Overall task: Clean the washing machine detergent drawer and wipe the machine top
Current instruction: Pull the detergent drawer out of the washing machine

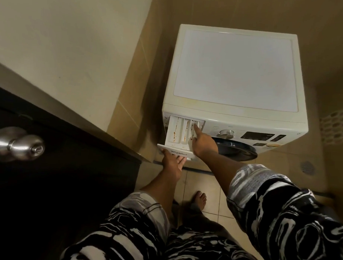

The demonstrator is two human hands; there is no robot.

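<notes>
A white front-loading washing machine stands in a tiled corner, its flat top bare. Its detergent drawer is pulled out at the front left and shows three compartments streaked with brown-orange residue. My left hand holds the drawer's front panel from below, thumb over the lower left edge. My right hand reaches into the right compartment with its index finger stretched out to the small tab at the back; the other fingers are curled.
A dark wooden door with a metal knob stands open at my left. Beige tiled walls close in around the machine. A floor drain sits at the right. My bare foot stands on the tiled floor in front of the machine.
</notes>
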